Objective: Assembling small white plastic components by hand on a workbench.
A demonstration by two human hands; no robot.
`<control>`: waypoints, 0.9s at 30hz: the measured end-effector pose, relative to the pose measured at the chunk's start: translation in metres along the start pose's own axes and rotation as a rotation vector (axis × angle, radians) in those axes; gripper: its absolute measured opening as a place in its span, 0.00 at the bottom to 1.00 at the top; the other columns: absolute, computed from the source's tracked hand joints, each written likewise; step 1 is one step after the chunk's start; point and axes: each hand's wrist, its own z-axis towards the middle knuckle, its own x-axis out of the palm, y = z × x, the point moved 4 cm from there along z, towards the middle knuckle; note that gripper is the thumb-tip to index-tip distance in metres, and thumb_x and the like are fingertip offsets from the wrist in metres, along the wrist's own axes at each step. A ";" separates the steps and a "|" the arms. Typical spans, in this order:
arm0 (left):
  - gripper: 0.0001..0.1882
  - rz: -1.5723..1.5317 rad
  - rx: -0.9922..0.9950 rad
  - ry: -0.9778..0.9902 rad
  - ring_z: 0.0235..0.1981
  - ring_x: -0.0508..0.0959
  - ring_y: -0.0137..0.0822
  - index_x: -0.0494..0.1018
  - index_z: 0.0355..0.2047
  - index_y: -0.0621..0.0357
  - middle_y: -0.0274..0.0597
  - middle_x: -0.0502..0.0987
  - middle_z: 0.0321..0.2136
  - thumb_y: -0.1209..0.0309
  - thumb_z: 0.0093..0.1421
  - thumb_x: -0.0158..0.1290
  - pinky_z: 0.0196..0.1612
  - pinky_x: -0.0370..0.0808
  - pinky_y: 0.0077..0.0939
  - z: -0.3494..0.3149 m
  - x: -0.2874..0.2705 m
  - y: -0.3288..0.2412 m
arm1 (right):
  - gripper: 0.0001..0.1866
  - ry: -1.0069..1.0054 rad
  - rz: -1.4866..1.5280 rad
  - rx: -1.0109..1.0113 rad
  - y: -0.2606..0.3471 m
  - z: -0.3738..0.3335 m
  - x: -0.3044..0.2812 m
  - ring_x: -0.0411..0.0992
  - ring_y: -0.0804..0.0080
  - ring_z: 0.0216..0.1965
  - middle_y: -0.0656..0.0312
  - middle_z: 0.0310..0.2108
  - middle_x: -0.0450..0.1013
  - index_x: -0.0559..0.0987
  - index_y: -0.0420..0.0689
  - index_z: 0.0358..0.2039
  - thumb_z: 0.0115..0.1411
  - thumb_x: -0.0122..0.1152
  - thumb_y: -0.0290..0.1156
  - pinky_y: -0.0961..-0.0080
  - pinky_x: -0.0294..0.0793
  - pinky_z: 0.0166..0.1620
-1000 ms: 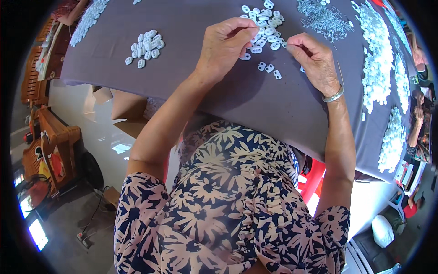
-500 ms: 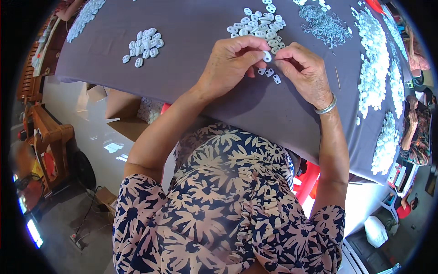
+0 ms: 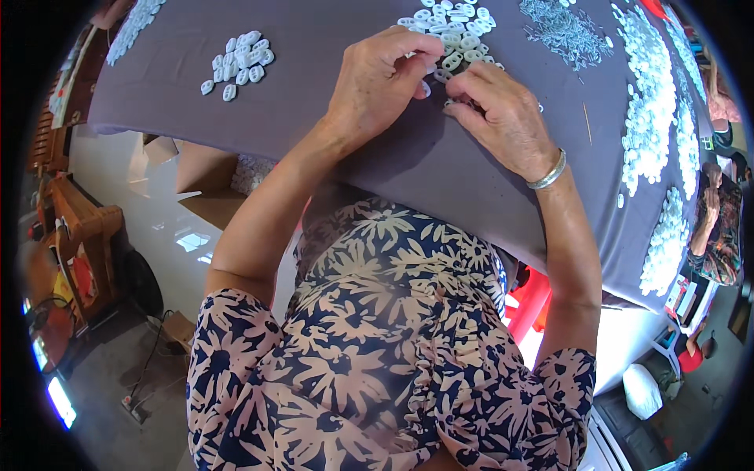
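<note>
My left hand is closed in a pinch above the grey-brown tablecloth, with a small white oval plastic piece at its fingertips. To its right, my right hand, with a silver bangle on the wrist, has its thumb and fingers bent together low over the cloth. A bit of white shows at those fingertips, but I cannot make out what they hold. Just beyond both hands lies a loose pile of white oval pieces with two holes, partly hidden by my fingers.
A smaller group of white ovals lies to the left. Thin metal pins are heaped at the far right, near a thin stick. Long heaps of white pieces line the right side. A cardboard box stands below the table's left edge.
My left hand has drawn left and away from the right one, with the white oval piece. My right hand has moved slightly left and lower, onto the small white pieces on the cloth.
</note>
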 end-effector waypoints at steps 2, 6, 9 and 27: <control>0.06 -0.038 0.004 -0.028 0.19 0.76 0.28 0.75 0.34 0.61 0.39 0.75 0.26 0.80 0.57 0.51 0.22 0.73 0.20 0.000 -0.001 -0.002 | 0.09 0.032 -0.025 0.001 -0.001 -0.001 0.000 0.68 0.69 0.26 0.62 0.25 0.66 0.74 0.40 0.30 0.49 0.65 0.25 0.74 0.68 0.29; 0.08 -0.040 0.045 0.003 0.25 0.77 0.29 0.75 0.37 0.60 0.38 0.77 0.30 0.81 0.56 0.51 0.29 0.74 0.20 -0.002 0.002 -0.004 | 0.07 0.015 0.193 0.152 -0.005 -0.004 -0.008 0.66 0.79 0.22 0.66 0.22 0.67 0.73 0.39 0.27 0.50 0.64 0.23 0.81 0.66 0.27; 0.11 -0.129 0.018 0.094 0.31 0.78 0.29 0.74 0.40 0.59 0.39 0.77 0.32 0.81 0.56 0.52 0.34 0.74 0.19 -0.007 0.014 -0.007 | 0.05 -0.069 0.347 0.270 -0.009 -0.007 -0.013 0.64 0.87 0.22 0.71 0.22 0.68 0.75 0.40 0.27 0.53 0.63 0.22 0.86 0.65 0.26; 0.15 -0.492 -0.203 0.082 0.30 0.78 0.25 0.71 0.46 0.59 0.39 0.79 0.31 0.78 0.57 0.55 0.29 0.74 0.17 -0.012 0.022 -0.008 | 0.03 -0.089 0.637 0.383 -0.013 -0.011 -0.012 0.64 0.90 0.27 0.73 0.28 0.69 0.75 0.39 0.33 0.58 0.55 0.18 0.90 0.65 0.30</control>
